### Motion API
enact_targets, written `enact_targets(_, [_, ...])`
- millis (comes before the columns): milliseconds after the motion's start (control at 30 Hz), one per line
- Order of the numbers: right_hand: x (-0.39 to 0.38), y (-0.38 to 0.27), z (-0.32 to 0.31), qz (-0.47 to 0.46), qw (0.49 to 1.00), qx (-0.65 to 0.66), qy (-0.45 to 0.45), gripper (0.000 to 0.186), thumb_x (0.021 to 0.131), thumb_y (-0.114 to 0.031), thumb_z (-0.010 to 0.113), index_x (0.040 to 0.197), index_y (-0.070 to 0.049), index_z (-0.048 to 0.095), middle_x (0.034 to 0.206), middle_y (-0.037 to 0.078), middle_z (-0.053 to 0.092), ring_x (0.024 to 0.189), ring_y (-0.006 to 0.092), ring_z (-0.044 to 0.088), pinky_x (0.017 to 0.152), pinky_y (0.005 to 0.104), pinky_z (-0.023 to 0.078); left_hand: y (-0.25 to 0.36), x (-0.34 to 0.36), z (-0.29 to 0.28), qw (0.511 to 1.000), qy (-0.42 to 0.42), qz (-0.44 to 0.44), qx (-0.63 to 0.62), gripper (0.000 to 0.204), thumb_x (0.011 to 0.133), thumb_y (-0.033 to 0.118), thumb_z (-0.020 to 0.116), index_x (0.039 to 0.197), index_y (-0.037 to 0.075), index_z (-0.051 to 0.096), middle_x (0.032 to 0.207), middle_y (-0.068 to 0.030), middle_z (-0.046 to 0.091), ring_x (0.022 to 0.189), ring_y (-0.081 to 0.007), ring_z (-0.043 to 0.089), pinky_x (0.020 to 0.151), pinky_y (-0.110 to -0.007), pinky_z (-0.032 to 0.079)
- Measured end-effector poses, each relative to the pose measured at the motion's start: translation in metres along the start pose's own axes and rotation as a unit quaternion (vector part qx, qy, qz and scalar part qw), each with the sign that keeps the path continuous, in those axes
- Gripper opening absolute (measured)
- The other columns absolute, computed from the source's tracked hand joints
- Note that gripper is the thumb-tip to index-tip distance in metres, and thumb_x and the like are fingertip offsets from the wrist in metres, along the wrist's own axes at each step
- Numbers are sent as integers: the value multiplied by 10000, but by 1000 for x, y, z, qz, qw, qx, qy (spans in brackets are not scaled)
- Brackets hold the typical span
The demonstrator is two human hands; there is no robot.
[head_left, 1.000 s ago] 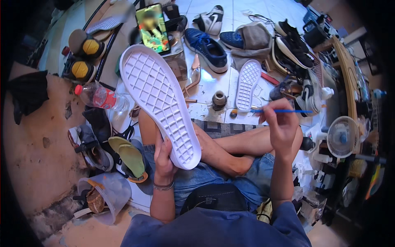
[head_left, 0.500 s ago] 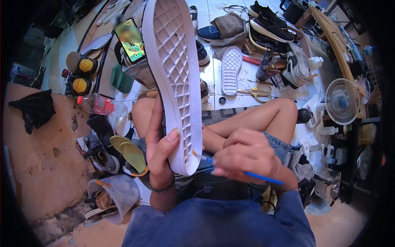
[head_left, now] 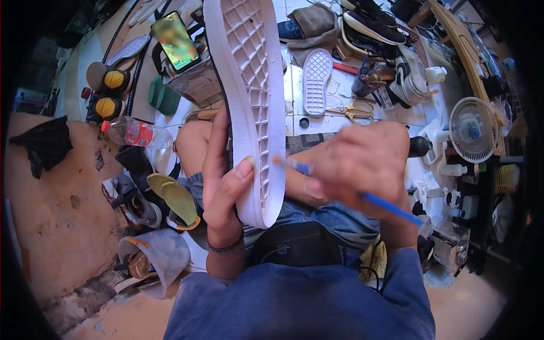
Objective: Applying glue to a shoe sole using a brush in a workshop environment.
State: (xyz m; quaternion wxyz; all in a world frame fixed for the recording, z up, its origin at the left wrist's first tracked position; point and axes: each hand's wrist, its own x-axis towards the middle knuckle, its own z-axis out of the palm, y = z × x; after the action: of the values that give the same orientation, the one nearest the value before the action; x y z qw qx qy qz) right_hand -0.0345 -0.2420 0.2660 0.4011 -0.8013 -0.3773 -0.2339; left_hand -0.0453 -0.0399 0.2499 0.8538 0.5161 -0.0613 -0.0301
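Note:
My left hand (head_left: 226, 187) grips a large white shoe sole (head_left: 275, 113) along its left edge, thumb on the rim and fingers behind it. The sole stands tall before me with its inner side, a lattice of raised ribs, toward me; its top runs out of view. My right hand (head_left: 362, 164), smeared by motion, is closed on a thin blue paintbrush (head_left: 391, 208). The brush's tip is close to the sole's right wall near the lower end; whether it touches cannot be told. A second white sole (head_left: 316, 79), shorter, lies on the tiled floor beyond my legs.
Scissors (head_left: 352, 111) and a small black cap (head_left: 304, 122) lie beyond my knees. A phone (head_left: 175, 42) leans on a metal box at the left, near a plastic bottle (head_left: 139, 134). A clear bucket (head_left: 170, 263) lies tipped at lower left. A fan (head_left: 474, 129) stands right; shoes (head_left: 374, 25) pile up behind.
My right hand and the paintbrush have moved up and to the right, along the sole's right wall from its lower end. The sole has shifted slightly up and right.

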Motion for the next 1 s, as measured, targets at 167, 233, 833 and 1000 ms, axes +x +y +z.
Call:
enact_targets(167, [-8,-2,1,-29,994,50,-87,181,765,-187,733,883,-74,656,710,-7,544,655,163,538,553,316,387,-6,4,-3,999,-32,9,23,904,778,217,601,1546,-32,192,1506,-224,377,1347,-312,442,1139,-403,306])
enact_targets(233, [-8,-5,3,-39,993,73,-84,184,760,-184,741,868,-78,637,703,-7,539,650,165,536,554,319,384,-7,3,1,1000,-17,5,19,936,760,226,624,1553,-7,187,1504,-222,378,1336,-318,458,1123,-403,333])
enact_targets(833, [-18,-9,19,-35,995,-31,83,207,706,-137,759,769,-100,565,685,-11,523,597,154,508,529,287,401,-22,4,-7,988,-76,-26,-129,1048,707,389,733,1483,-53,186,1262,-358,482,1071,-451,601,859,-478,549])
enact_targets(1000, [-19,-7,11,-21,999,24,-8,237,742,-180,773,810,-74,573,709,21,558,606,186,542,545,321,414,-21,-2,-18,987,-47,-59,-144,987,748,346,706,1520,40,172,1317,-330,469,1115,-437,599,894,-483,554])
